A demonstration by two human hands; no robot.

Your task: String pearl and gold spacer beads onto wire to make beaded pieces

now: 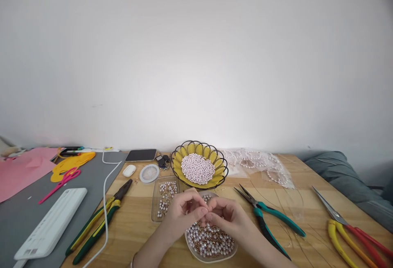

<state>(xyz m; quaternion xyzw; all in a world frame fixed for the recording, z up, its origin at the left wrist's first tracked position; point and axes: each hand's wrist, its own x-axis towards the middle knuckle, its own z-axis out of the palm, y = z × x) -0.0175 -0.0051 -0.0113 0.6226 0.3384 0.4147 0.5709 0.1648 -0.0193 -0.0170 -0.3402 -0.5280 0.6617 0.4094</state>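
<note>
My left hand [188, 212] and my right hand [226, 217] meet fingertip to fingertip above a pale dish [211, 258] of pearly and bronze beads [211, 239]. Both hands are closed in a pinch; whatever sits between the fingertips is too small to make out. Left of the dish lies a clear tray [155, 202] with scattered pearl and gold beads. Behind the hands stands a yellow basket [219, 174] with a black looped rim, holding a heap of pale pink beads [198, 169].
Teal-handled long-nose pliers [260, 210] and scissors [340, 221] lie to the right, near thin wires. Bagged bead strands [254, 163] are at the back. Green-yellow pliers [101, 223], a white cable [106, 202], a power strip [52, 223], a phone [141, 154] and a spool [149, 173] are left.
</note>
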